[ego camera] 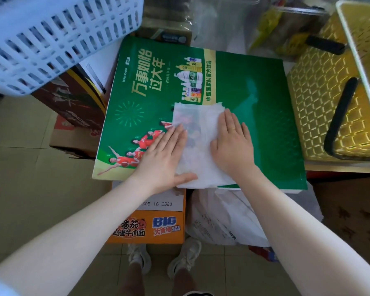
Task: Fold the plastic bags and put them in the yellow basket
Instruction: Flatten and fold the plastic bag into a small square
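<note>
A thin white plastic bag, folded into a flat strip, lies on a large green printed board. My left hand presses flat on the strip's left edge, thumb along its near end. My right hand lies flat on its right side, fingers straight. The yellow basket with black handles stands at the right, beside the board. More white plastic bags sit in a heap below the board's near edge.
A white slatted basket hangs over the upper left. Cardboard boxes stand left of the board, and an orange noodle carton is beneath it. Clear packets of goods lie at the back. My shoes stand on the tiled floor.
</note>
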`<state>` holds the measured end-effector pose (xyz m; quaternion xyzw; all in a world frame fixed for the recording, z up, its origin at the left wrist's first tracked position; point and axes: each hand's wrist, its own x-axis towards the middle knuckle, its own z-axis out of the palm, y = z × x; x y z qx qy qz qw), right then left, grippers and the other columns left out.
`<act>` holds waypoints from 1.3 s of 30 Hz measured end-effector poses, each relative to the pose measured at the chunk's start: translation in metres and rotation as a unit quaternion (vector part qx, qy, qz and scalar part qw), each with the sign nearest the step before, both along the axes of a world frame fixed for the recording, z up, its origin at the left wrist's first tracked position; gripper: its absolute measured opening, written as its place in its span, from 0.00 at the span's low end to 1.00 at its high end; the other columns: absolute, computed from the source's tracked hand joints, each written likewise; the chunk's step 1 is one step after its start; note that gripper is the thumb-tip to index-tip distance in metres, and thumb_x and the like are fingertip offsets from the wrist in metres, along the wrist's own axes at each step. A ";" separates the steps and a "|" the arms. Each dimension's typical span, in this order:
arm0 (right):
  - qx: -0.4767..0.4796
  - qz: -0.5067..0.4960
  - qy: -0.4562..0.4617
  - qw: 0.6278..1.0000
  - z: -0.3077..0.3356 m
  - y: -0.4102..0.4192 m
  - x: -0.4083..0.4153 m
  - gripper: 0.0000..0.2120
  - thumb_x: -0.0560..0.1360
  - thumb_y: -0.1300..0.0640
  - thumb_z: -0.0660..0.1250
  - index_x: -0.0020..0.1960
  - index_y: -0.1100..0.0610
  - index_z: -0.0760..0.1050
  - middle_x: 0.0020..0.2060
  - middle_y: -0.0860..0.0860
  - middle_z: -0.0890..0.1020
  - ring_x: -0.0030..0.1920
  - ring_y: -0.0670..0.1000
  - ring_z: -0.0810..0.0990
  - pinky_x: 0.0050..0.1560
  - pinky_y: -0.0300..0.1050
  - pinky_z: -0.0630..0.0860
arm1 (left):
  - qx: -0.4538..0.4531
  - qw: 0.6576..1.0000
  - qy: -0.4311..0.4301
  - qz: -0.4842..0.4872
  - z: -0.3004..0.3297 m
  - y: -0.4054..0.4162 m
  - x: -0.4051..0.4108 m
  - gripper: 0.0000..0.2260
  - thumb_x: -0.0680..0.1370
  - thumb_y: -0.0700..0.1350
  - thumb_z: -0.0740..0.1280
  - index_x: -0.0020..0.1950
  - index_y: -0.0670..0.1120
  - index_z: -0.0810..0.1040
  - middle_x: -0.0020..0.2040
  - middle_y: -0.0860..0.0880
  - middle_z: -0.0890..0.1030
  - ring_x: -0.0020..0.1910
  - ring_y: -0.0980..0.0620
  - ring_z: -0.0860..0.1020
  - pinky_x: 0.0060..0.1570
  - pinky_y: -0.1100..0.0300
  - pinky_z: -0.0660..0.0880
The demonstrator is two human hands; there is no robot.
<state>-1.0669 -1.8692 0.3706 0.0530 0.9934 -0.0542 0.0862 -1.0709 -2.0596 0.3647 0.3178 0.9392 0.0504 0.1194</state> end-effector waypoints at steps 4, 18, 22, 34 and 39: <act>-0.009 -0.033 -0.003 0.999 -0.004 0.002 0.001 0.31 0.78 0.46 0.44 0.77 0.60 0.44 0.77 0.54 0.47 0.76 0.52 0.47 0.74 0.53 0.45 | 0.062 0.993 0.082 -0.053 0.004 0.002 0.003 0.34 0.74 0.62 0.50 0.76 0.51 0.44 0.76 0.42 0.47 0.74 0.41 0.51 0.73 0.47 0.44; -0.021 0.107 -0.060 0.992 -0.007 0.018 -0.028 0.30 0.79 0.43 0.41 0.77 0.54 0.38 0.76 0.48 0.40 0.76 0.46 0.40 0.74 0.50 0.39 | -0.020 0.981 0.080 -0.177 -0.003 -0.017 0.000 0.43 0.71 0.71 0.50 0.73 0.38 0.58 0.74 0.41 0.58 0.73 0.46 0.56 0.70 0.52 0.50; -0.036 0.066 -0.079 0.994 -0.003 0.018 -0.036 0.32 0.80 0.40 0.43 0.76 0.54 0.37 0.76 0.48 0.39 0.76 0.47 0.39 0.74 0.52 0.38 | 0.015 0.981 0.103 -0.162 -0.005 -0.024 0.009 0.37 0.74 0.63 0.53 0.73 0.39 0.57 0.74 0.42 0.56 0.74 0.46 0.56 0.71 0.52 0.50; -0.212 0.154 -0.035 0.964 0.016 0.045 0.033 0.37 0.72 0.36 0.47 0.72 0.58 0.63 0.74 0.52 0.61 0.75 0.51 0.57 0.74 0.52 0.54 | 0.217 0.956 0.101 -0.168 -0.005 -0.016 0.020 0.16 0.79 0.44 0.56 0.58 0.38 0.79 0.59 0.42 0.79 0.58 0.45 0.78 0.60 0.51 0.71; -0.310 0.117 -0.146 0.932 0.035 0.038 0.050 0.46 0.65 0.24 0.44 0.74 0.50 0.57 0.74 0.41 0.53 0.72 0.37 0.49 0.73 0.41 0.42 | 0.324 0.943 -0.026 -0.066 0.014 -0.025 0.032 0.20 0.82 0.51 0.52 0.56 0.40 0.79 0.45 0.46 0.84 0.46 0.54 0.82 0.46 0.60 0.79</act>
